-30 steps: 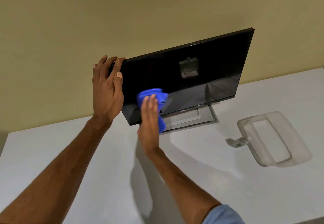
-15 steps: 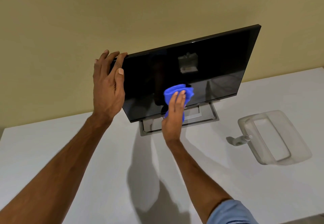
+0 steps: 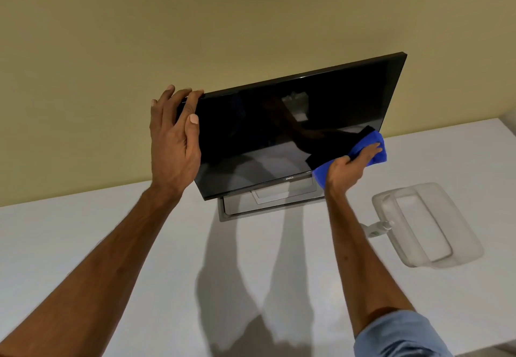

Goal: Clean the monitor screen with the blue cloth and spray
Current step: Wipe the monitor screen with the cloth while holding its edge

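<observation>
A black monitor (image 3: 265, 133) stands on its grey base (image 3: 240, 208) on the white table, its screen dark and tilted back. My left hand (image 3: 174, 144) grips the monitor's top left corner, fingers wrapped over the edge. My right hand (image 3: 351, 168) presses a bunched blue cloth (image 3: 374, 150) against the screen's lower right corner. Part of the cloth hangs below my palm. A clear spray bottle (image 3: 427, 225) lies on its side on the table, to the right of the monitor, untouched.
The white table (image 3: 83, 239) stretches left and in front of the monitor. A plain beige wall (image 3: 195, 21) rises right behind it. The table's right edge shows near the upper right.
My right hand has swept the blue cloth across the bottom of the screen from the lower left to the lower right corner. My left hand has kept its hold on the top left corner.
</observation>
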The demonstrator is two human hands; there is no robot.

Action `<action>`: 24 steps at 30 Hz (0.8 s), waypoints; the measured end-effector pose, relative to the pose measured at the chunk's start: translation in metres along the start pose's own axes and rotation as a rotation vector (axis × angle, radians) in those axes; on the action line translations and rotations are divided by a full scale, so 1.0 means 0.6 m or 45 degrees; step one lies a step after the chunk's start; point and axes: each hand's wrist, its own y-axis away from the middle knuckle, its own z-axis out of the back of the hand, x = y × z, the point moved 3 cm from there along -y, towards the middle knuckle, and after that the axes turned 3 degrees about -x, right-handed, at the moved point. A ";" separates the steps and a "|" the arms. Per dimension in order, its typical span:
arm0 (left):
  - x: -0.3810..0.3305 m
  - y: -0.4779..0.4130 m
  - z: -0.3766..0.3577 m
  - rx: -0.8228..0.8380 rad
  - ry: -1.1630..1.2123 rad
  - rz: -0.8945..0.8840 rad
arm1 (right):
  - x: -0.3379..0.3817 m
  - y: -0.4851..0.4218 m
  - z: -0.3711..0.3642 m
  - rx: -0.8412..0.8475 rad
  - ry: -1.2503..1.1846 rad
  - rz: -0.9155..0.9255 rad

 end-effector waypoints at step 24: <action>0.014 -0.003 0.002 0.065 -0.017 -0.002 | -0.032 0.304 -0.139 0.364 0.034 0.103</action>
